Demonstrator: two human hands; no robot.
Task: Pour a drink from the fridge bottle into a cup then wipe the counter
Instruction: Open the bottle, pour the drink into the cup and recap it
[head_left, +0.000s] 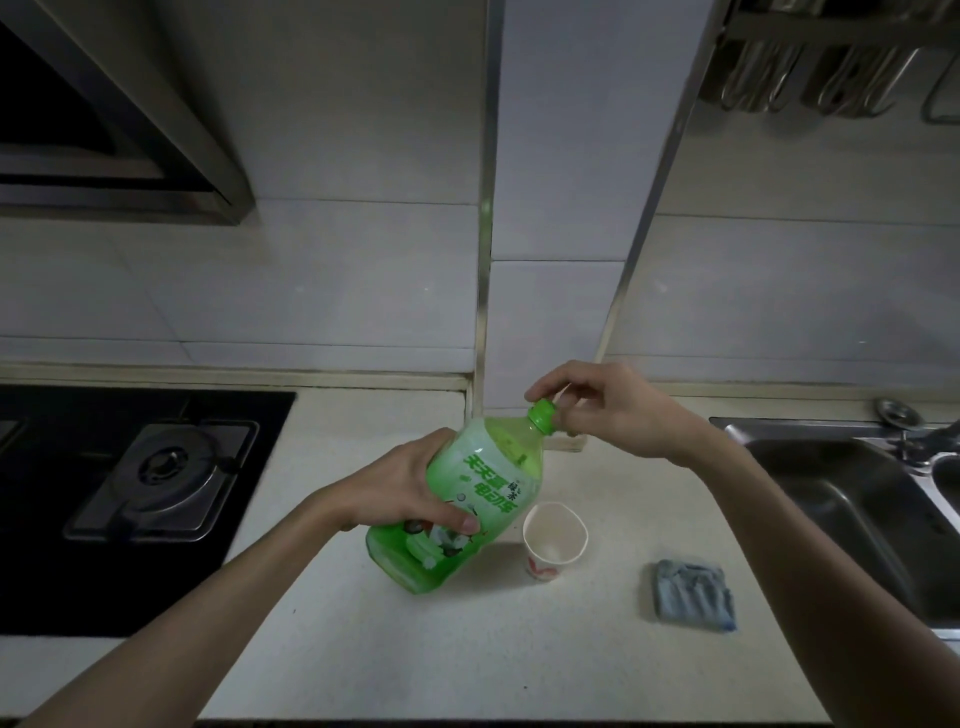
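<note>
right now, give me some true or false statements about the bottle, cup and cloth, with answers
1. The right hand pinches the green cap, which sits on the bottle. True.
2. The paper cup is full of drink. False: it looks empty.
3. The left hand grips the bottle's body. True.
4. The blue cloth lies in the sink. False: it lies on the counter, between the cup and the sink.
5. The bottle stands upright. False: it is tilted, its neck leaning to the right.
</note>
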